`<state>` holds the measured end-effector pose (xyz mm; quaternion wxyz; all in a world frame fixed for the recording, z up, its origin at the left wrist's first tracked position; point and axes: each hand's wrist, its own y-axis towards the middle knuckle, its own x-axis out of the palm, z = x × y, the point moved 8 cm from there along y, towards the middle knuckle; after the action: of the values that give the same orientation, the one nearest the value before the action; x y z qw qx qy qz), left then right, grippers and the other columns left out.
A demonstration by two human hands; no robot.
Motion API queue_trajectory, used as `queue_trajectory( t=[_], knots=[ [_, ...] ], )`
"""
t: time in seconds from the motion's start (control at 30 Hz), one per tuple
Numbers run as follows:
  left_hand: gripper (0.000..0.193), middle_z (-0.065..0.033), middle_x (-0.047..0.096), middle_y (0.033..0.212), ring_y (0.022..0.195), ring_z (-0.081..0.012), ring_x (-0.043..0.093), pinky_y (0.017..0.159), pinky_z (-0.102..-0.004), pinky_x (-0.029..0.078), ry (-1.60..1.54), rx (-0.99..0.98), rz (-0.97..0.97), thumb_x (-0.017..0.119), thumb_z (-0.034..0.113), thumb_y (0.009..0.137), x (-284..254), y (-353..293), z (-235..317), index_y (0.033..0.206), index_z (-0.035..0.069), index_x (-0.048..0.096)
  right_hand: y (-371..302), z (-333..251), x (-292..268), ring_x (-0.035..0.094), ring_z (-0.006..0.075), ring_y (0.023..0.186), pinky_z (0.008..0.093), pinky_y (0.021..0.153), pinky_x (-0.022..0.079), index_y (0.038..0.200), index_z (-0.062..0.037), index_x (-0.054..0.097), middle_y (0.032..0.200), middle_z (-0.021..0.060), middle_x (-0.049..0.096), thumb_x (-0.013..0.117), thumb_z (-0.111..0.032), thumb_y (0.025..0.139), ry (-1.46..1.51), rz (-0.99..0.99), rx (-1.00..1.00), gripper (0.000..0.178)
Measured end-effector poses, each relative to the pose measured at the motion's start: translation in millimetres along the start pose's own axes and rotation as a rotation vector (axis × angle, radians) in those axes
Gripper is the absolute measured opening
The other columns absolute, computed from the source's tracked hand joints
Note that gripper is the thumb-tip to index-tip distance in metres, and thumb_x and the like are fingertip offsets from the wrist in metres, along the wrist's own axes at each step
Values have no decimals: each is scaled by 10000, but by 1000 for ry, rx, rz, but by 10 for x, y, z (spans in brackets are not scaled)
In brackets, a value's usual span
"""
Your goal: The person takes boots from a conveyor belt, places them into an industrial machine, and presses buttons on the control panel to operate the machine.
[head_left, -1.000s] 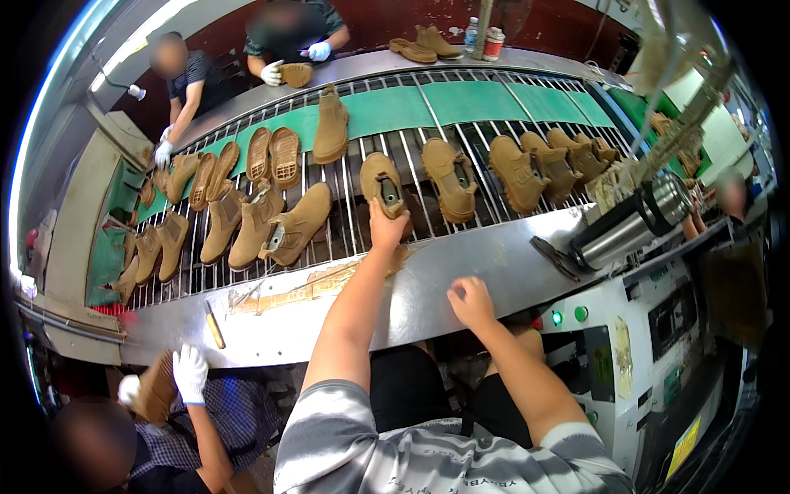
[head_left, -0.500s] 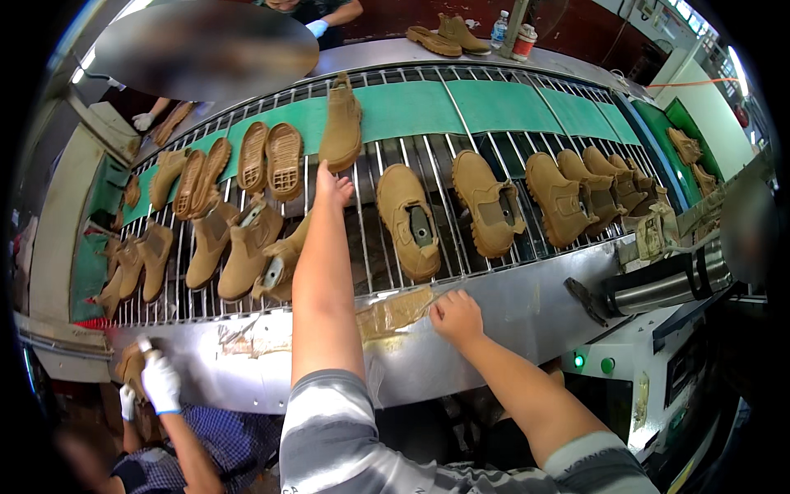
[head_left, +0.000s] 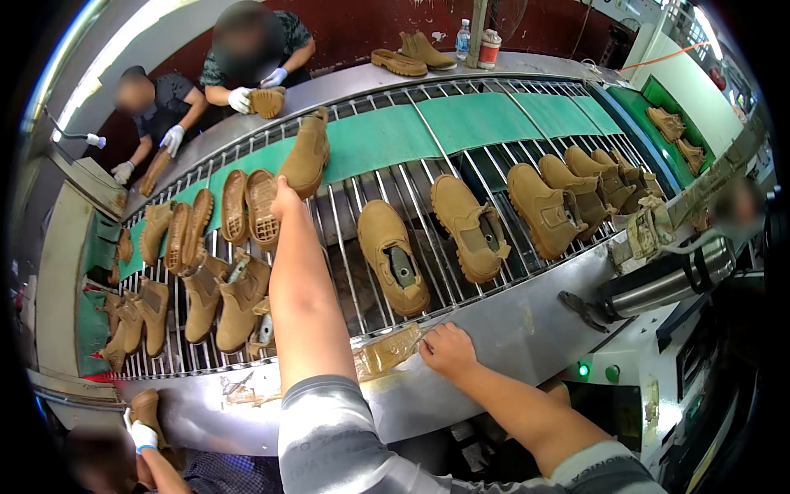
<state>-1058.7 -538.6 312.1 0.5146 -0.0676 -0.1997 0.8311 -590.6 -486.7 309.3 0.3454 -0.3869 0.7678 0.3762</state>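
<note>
My left hand (head_left: 288, 199) reaches across the rack of metal bars and is closed on the toe of a tan ankle boot (head_left: 306, 155), its fingers partly hidden by the boot. The boot is at the green strip (head_left: 370, 142), heel pointing away from me. Left of it lie two tan outsoles (head_left: 263, 210), tread sides partly facing up. My right hand (head_left: 448, 350), fingers curled and nothing visible in them, rests on the near metal ledge beside a patch of brown tape (head_left: 387, 352). The nearest shoe to it is a tan slip-on boot (head_left: 392, 259) lying on the bars.
More tan boots (head_left: 543, 210) line the rack on the right; others (head_left: 239, 305) stand at left. A steel flask (head_left: 666, 280) and dark pliers (head_left: 583, 311) lie near right. Two gloved co-workers (head_left: 255, 58) work across the rack; another gloved hand (head_left: 144, 432) holds a boot at lower left.
My left hand has closed on the boot's toe, and the boot sits slightly further left against the soles. The view has shifted, showing more of the far co-workers. My right hand stays on the ledge.
</note>
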Motion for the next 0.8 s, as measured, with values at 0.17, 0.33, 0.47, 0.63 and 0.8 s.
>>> queue_trajectory(
  t=[0.17, 0.33, 0.47, 0.63, 0.8],
  knots=[
    [431, -228, 682, 800, 822, -376, 674, 755, -430, 531, 1019, 1197, -163, 706, 390, 673, 40, -1369, 2000, 774, -29, 699, -23, -77, 18, 579, 274, 802, 409, 683, 485, 698, -99, 626, 762, 73, 609, 647, -228, 761, -2, 9, 7, 146],
    [364, -163, 689, 756, 715, -296, 679, 684, -383, 538, 1167, 1348, -799, 747, 295, 646, -1052, -3334, 2652, 785, -32, 670, -95, 40, 41, 584, 280, 782, 421, 696, 490, 756, -100, 631, 770, 72, 607, 653, -258, 773, 31, 33, 174, 161],
    [304, -114, 700, 856, 734, -223, 670, 728, -331, 546, 630, 538, -1211, 691, 232, 790, -2025, -3385, 2832, 950, -27, 686, -329, -161, 328, 617, 243, 891, 405, 762, 496, 1042, -123, 620, 934, 66, 649, 597, -357, 870, 1553, -240, 1299, 291],
    [434, -148, 634, 1126, 1037, -231, 612, 915, -355, 492, 152, -237, -1071, 589, 325, 909, -2883, -3513, 1318, 1180, -15, 575, -828, -1804, -1105, 496, 273, 1236, 433, 1036, 413, 1410, -99, 407, 1385, 123, 484, 408, -501, 963, 2465, -645, 641, 601],
    [399, -129, 645, 1115, 989, -218, 625, 896, -347, 496, 103, -406, -1220, 547, 311, 957, -3135, -3880, 262, 1165, -26, 594, -1593, -2004, -1594, 440, 327, 1301, 483, 1074, 380, 1457, -91, 339, 1434, 182, 421, 400, -511, 962, 2631, -470, 526, 652]
  ],
)
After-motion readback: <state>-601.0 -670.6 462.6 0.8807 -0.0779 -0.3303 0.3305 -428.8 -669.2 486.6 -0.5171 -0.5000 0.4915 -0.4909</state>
